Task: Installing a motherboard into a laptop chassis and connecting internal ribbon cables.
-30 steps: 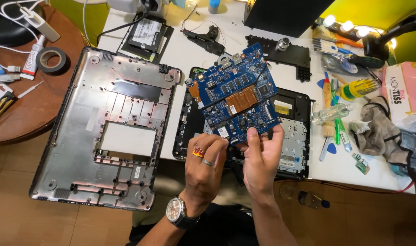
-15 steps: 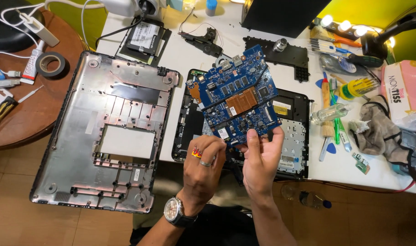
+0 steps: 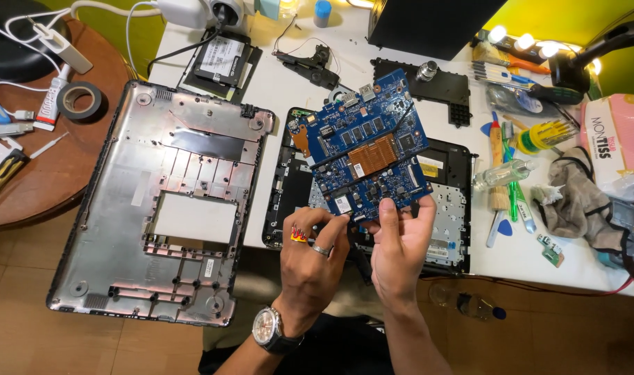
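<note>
Blue circuit board in both hands' grip, seemingly above laptop base

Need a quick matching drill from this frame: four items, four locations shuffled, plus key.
Things:
1. blue circuit board
2. silver laptop base cover
3. roll of dark tape
4. grey rag

Places:
A. on the round brown table, far left
B. held up in both hands, over the open black chassis
C. right end of the white table
D. lying flat, left of the black chassis

Pairs: 1-B, 2-D, 3-A, 4-C
</note>
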